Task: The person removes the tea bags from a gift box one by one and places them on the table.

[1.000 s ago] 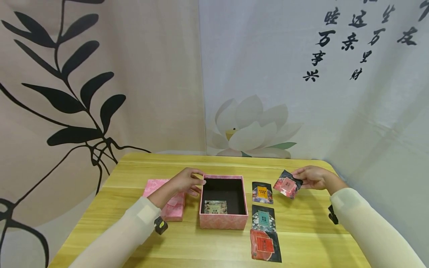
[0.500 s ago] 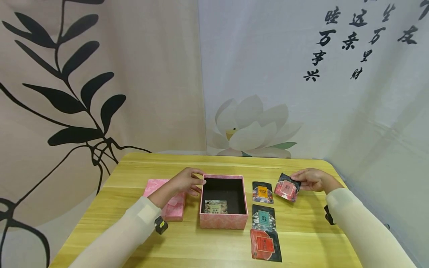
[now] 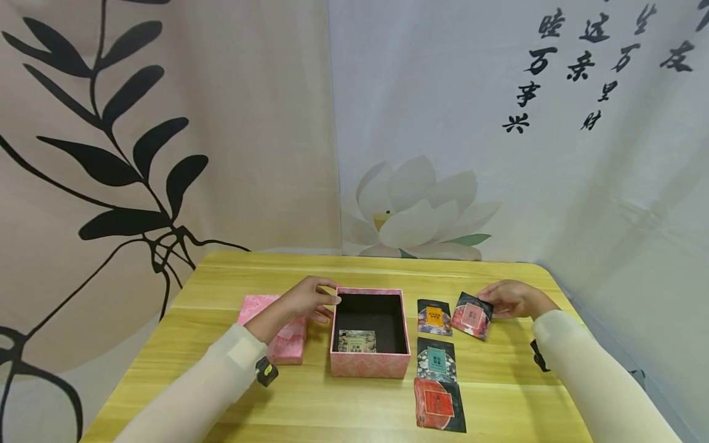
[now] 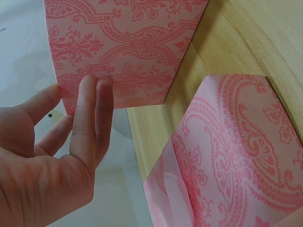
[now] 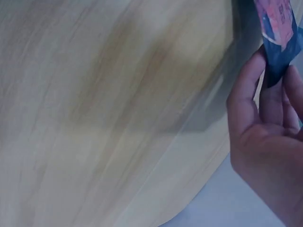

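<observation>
Right now the hands are well apart. R hand [image 3: 509, 299] pinches the pink packet [image 3: 472, 316] by its top R corner. L hand [image 3: 310, 299] touches the pink box [image 3: 370, 366] near the back L corner, fingers mostly straight.

The pink packet is just R of the orange packet [image 3: 434, 317]; can't tell if they touch, or if it's all flat on the counter [image 3: 509, 400]. If R hand lets go too soon or shoves L, it could slide onto the orange one & sit crooked. If L hand pushes, the box might bump the row. Its long way runs back to front: top end points away & leans a bit R, bottom end toward the person & a bit L. Label's up.

Further out, the green packet [image 3: 436, 362] & red packet [image 3: 439, 404] are nearer the person, edges meeting. Small packet [image 3: 357, 341] is inside the box, at front. Pink lid [image 3: 289, 351] is L of the box.
</observation>
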The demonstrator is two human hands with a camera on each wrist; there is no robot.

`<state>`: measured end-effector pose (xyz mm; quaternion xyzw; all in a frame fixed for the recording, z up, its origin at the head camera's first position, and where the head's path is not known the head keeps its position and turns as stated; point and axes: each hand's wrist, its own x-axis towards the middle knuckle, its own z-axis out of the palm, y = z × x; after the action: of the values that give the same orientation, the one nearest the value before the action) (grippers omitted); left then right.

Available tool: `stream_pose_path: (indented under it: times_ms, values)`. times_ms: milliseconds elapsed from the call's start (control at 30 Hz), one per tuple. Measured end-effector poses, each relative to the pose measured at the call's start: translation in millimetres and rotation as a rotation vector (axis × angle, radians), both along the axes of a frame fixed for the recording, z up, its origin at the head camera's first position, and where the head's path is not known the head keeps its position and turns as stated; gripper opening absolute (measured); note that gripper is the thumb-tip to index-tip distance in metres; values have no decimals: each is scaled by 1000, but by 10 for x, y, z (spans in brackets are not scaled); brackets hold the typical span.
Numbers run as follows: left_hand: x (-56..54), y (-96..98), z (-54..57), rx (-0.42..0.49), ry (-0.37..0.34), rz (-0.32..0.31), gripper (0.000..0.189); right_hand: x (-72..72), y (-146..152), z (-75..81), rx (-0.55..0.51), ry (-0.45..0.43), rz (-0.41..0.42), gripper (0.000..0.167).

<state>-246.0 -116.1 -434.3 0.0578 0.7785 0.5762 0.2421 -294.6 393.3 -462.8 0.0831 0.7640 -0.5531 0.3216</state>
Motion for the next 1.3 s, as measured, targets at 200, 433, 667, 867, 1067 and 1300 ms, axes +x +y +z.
stream_pose_path:
  times_ms: [200, 433, 667, 867, 1067, 1300]
  values:
    - [7, 1, 8, 6, 3, -1, 46, -5, -40, 3, 114, 76, -1, 21]
    - [-6, -6, -17, 11, 5, -3, 47, -27, -46, 2, 131, 134, -12, 31]
    - [-17, -16, -37, 13, 4, -4, 47, 8, -17, 31, 95, 144, 0, 33]
    - [-22, -17, -39, 11, 7, -11, 49, 39, -20, 46, 119, 138, 22, 49]
    - [-15, -16, -28, 7, 7, -13, 48, 24, -24, 49, 124, 84, 10, 76]
    - [-18, -22, -33, 12, 2, -14, 47, -19, -74, 92, 107, 99, 36, 84]
